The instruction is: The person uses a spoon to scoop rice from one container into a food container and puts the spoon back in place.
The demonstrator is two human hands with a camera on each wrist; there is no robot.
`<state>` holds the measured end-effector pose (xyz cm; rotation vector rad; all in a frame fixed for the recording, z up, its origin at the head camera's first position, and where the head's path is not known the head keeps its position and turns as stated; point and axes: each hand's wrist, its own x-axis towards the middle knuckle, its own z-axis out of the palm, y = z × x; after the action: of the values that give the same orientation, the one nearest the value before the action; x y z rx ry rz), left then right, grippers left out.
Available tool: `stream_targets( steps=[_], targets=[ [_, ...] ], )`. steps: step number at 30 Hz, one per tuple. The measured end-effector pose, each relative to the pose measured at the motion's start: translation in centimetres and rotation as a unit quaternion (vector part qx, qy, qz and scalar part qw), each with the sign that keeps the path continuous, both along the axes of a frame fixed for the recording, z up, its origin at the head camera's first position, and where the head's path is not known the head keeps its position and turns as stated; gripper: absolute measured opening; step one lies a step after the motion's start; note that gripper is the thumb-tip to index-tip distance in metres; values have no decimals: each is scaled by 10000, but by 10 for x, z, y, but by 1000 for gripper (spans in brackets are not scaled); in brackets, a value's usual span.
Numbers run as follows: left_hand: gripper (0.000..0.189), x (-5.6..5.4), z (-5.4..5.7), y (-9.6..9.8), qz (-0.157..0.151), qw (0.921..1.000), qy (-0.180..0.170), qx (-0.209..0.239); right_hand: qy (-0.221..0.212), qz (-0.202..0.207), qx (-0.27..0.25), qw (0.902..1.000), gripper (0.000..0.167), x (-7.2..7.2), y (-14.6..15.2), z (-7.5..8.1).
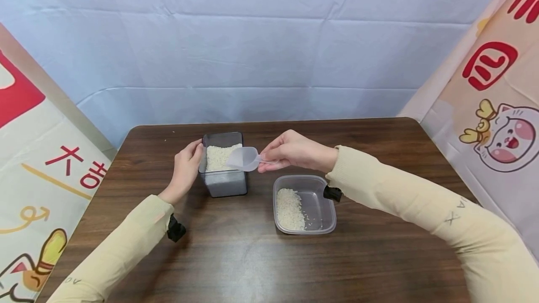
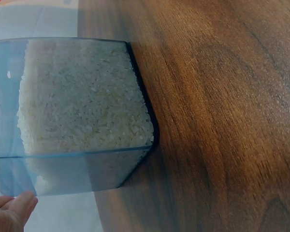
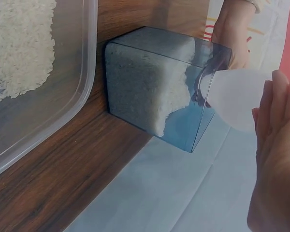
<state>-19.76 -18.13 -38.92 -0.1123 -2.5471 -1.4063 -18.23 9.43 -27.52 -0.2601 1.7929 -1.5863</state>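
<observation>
A tall, bluish see-through container (image 1: pixel 223 183) stands on the table, filled well up with white rice (image 1: pixel 216 157). My left hand (image 1: pixel 185 165) grips its left side near the rim; in the left wrist view the fingertips (image 2: pixel 24 205) touch the wall. My right hand (image 1: pixel 290 151) pinches the thin handle of a translucent plastic scoop (image 1: pixel 244 158). The scoop is over the container's right rim, its mouth toward the rice. In the right wrist view the scoop (image 3: pixel 239 99) shows at the container's opening; whether rice is in it I cannot tell.
Right of the tall container and nearer me sits a shallow clear plastic box (image 1: pixel 324 229), with rice (image 1: pixel 289 209) heaped on its left side. Both stand on a dark wooden table (image 1: pixel 236 256). A pale cloth (image 1: pixel 269 60) hangs behind, with printed banners on both sides.
</observation>
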Motion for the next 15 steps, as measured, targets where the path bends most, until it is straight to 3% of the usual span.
stream_targets(
  steps=[15],
  targets=[
    [45,-2,-2,0,40,10000,-11,-58,-71,-171,299,9994,23,-3,-16,5]
  ],
)
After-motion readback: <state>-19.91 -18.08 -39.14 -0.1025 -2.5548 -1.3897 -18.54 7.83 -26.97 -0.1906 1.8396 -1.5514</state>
